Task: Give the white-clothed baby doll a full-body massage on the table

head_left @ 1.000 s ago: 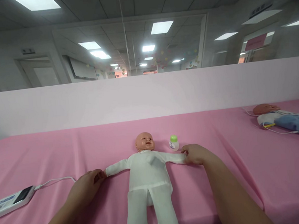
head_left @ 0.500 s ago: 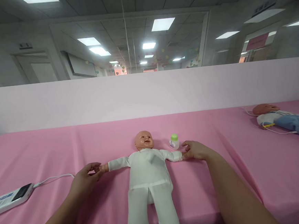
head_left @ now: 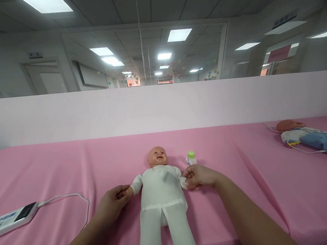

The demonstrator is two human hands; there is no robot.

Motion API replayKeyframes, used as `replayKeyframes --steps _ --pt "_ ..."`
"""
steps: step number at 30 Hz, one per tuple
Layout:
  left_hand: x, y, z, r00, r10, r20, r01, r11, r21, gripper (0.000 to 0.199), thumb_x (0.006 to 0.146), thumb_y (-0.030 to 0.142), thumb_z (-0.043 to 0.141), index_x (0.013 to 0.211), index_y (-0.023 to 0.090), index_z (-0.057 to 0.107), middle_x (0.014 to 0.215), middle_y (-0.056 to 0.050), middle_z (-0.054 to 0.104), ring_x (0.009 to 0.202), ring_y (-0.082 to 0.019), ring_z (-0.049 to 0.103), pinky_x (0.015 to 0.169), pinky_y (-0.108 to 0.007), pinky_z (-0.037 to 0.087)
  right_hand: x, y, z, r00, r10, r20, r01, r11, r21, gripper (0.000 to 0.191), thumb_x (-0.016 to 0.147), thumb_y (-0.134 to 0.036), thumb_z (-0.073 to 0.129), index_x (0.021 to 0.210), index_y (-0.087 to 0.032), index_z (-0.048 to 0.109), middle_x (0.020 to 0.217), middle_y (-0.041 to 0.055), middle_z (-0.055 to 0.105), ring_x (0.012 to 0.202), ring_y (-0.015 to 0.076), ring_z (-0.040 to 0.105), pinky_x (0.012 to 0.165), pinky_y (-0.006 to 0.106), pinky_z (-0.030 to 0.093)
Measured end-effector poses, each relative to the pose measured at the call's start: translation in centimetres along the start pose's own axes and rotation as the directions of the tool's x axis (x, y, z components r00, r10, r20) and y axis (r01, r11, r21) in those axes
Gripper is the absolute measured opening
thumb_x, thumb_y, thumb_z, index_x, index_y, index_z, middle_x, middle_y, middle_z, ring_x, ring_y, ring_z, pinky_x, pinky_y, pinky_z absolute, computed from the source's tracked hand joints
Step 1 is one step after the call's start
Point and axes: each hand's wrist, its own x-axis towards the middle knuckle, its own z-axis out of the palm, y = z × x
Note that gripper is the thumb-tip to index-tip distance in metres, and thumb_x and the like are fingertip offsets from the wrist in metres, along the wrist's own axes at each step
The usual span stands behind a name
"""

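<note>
Grasped in both your hands were the arms of the baby doll (head_left: 161,188): your left hand (head_left: 113,202) pinched its hand on the left, and your right hand (head_left: 202,175) gripped the cuff end of the arm on the right, your fingers covering most of the doll's hand there. The doll lay face up in the near middle of the pink sheet (head_left: 120,152), arms bent, its feet cut off below. Just beyond your right hand stood a small green-capped bottle (head_left: 191,157), its base hidden. At left, a white handheld device (head_left: 14,220) ran out of view, its print illegible; its cable (head_left: 66,195) passed behind your left forearm. Far right, a second doll (head_left: 320,136) in blue was cut off too.
</note>
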Motion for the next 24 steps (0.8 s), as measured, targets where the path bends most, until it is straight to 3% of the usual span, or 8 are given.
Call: replayKeyframes --steps 8,12,15,17,21,24 --pt "3.9 1.0 2.3 0.999 0.015 0.028 -0.017 0.999 0.047 0.040 0.078 0.046 0.068 0.104 0.017 0.076 0.076 -0.003 0.069 0.067 -0.021 0.062 0.064 -0.030 0.047 2.2 0.7 2.1 0.980 -0.120 -0.156 0.130 0.990 0.051 0.029 0.071 -0.029 0.082 0.090 -0.017 0.064 0.077 0.0012 0.067 0.061 0.0131 0.059 0.054 0.024 0.046" --pt "6.5 0.3 3.4 1.000 0.007 -0.019 -0.007 1.000 -0.008 0.040 0.076 0.043 0.071 0.104 0.015 0.075 0.068 -0.001 0.064 0.062 -0.019 0.058 0.061 -0.029 0.045 3.6 1.7 2.1 0.954 -0.174 -0.244 0.201 0.975 0.092 0.023 0.072 -0.026 0.080 0.087 -0.018 0.065 0.069 -0.0024 0.061 0.055 0.0116 0.054 0.050 0.024 0.041" --pt "7.3 -0.4 3.4 0.999 0.004 -0.044 -0.010 0.992 -0.129 0.041 0.077 0.047 0.075 0.103 0.015 0.074 0.072 -0.003 0.066 0.065 -0.019 0.059 0.064 -0.030 0.047 4.2 2.1 1.6 0.924 -0.193 -0.330 0.230 0.970 0.077 0.026 0.074 -0.028 0.079 0.095 -0.018 0.067 0.076 0.0002 0.067 0.057 0.0126 0.055 0.051 0.025 0.043" --pt "7.3 -0.8 2.9 0.997 -0.018 -0.072 -0.001 0.967 -0.253 0.042 0.076 0.049 0.078 0.100 0.015 0.073 0.073 -0.003 0.065 0.066 -0.019 0.060 0.065 -0.030 0.049 4.3 2.1 1.0 0.882 -0.185 -0.434 0.239 0.968 0.074 0.032 0.074 -0.031 0.081 0.101 -0.019 0.068 0.083 0.0029 0.071 0.061 0.0150 0.060 0.053 0.026 0.046" --pt "7.5 -1.4 0.9 0.983 -0.079 -0.164 -0.011 0.872 -0.489 0.045 0.069 0.045 0.088 0.096 0.014 0.070 0.073 -0.002 0.064 0.067 -0.017 0.060 0.068 -0.030 0.052 4.5 1.9 0.1 0.723 -0.159 -0.672 0.384 0.901 0.200 0.051 0.068 -0.033 0.089 0.111 -0.019 0.065 0.094 0.0040 0.070 0.076 0.0190 0.067 0.067 0.031 0.057" --pt "7.9 -2.0 -0.2 0.968 -0.134 -0.213 -0.015 0.813 -0.582 0.045 0.066 0.041 0.091 0.093 0.013 0.069 0.076 -0.002 0.064 0.071 -0.017 0.062 0.071 -0.031 0.054 4.6 2.0 -0.3 0.678 -0.157 -0.719 0.516 0.798 0.313 0.057 0.064 -0.036 0.094 0.111 -0.019 0.065 0.098 0.0041 0.069 0.087 0.0217 0.070 0.080 0.036 0.061"
